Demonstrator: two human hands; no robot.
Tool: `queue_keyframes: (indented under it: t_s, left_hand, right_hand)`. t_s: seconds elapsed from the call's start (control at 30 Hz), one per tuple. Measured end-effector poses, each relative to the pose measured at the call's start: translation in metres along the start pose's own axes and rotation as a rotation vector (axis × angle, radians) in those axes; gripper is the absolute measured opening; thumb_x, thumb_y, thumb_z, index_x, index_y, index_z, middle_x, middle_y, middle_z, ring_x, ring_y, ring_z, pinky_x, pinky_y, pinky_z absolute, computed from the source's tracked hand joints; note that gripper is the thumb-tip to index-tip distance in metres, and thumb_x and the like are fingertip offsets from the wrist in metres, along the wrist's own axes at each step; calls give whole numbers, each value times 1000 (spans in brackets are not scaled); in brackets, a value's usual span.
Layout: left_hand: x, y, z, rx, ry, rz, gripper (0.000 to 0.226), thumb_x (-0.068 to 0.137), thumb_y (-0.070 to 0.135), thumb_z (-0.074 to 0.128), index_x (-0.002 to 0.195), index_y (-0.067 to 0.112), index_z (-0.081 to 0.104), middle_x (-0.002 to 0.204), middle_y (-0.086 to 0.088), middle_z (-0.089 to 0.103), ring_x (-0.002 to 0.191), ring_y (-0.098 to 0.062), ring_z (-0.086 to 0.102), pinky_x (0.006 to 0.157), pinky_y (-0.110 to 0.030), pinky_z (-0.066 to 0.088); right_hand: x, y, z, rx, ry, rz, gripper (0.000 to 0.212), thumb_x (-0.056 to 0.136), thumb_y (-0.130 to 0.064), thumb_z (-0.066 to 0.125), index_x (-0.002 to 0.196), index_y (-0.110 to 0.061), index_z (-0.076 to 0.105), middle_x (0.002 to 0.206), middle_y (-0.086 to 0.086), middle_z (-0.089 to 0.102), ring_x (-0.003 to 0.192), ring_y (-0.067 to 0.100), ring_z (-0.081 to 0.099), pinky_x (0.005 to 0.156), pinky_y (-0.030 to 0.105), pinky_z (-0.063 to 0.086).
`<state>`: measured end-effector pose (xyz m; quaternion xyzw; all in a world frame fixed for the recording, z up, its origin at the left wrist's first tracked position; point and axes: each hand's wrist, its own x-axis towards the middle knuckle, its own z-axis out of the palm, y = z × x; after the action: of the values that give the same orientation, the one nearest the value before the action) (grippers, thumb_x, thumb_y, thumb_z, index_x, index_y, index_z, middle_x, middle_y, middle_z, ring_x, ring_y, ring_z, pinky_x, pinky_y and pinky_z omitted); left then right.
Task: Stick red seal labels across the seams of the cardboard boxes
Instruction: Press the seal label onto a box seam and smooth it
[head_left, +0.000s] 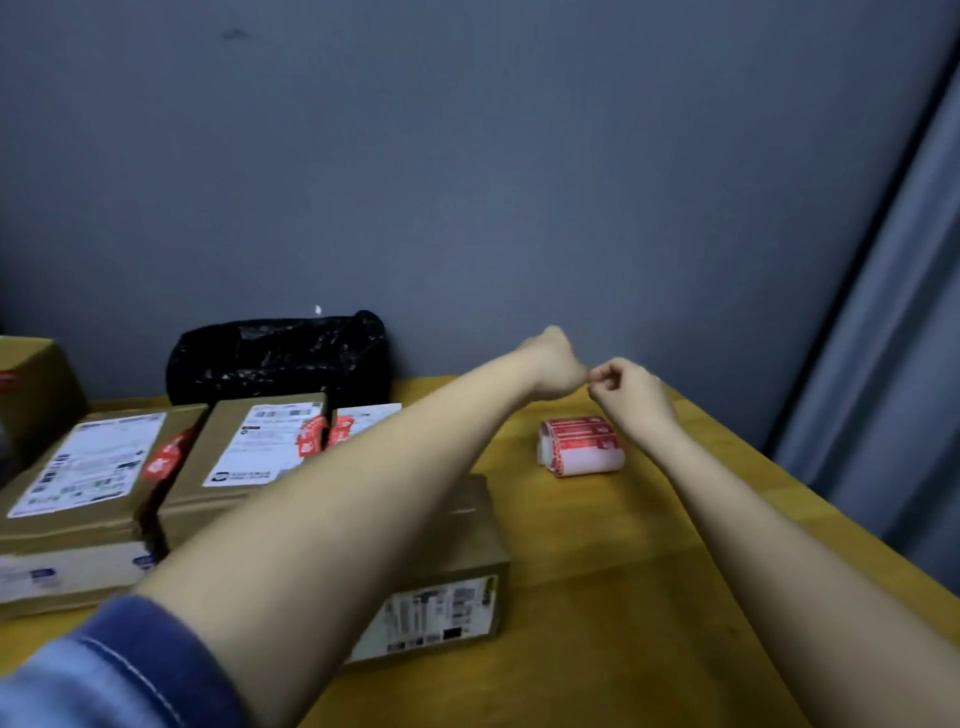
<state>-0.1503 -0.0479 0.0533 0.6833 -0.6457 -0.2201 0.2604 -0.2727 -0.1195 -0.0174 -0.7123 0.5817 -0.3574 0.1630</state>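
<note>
Yellow wooden table (597, 545) serves as the work surface. Black plastic bag (278, 356), crumpled and glossy, sits at the table's far edge against a grey-blue wall (467, 156). Grey curtain (893, 364) hangs at the right, just beyond the table's right edge.

Dim indoor light, bluish-grey cast; source not visible. Whole frame soft, slightly motion-blurred; print on parcel labels (88, 467) unreadable. Faint sheen on the yellow worktop (623, 571) and on the crinkled black bag (278, 353). Soft shadows under the forearms. Wide-angle stretch at edges; nearest sleeve (104, 670) smeared, out of focus.
</note>
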Motion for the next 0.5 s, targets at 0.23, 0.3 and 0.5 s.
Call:
queue_keyframes:
  t_s: [0.23, 0.3, 0.5]
  left_hand:
    - [0, 39, 74, -399, -17, -221, 53, 95, 16, 46, 141, 2, 24, 144, -22, 32, 132, -34, 39, 109, -40, 35]
    - [-1, 36, 91, -464, 67, -289, 50, 93, 15, 48, 139, 8, 27, 145, -17, 27, 132, -32, 36, 110, -37, 32]
    - [-2, 1, 132, -468, 351, -360, 59, 88, 10, 56, 141, 18, 32, 151, -4, 19, 138, -26, 25, 111, -36, 28]
  right_hand:
    - [-9, 66, 15, 33, -88, 126, 50, 74, -44, 48, 112, -15, 62, 116, 13, 63, 111, 33, 56, 83, 35, 42]
    - [-13, 72, 16, 60, -87, 150, 49, 77, -42, 47, 113, -13, 61, 117, 14, 63, 112, 33, 56, 82, 34, 42]
    - [-22, 86, 27, 194, -74, 200, 31, 88, -16, 61, 118, -12, 56, 110, 7, 65, 108, 27, 59, 90, 35, 45]
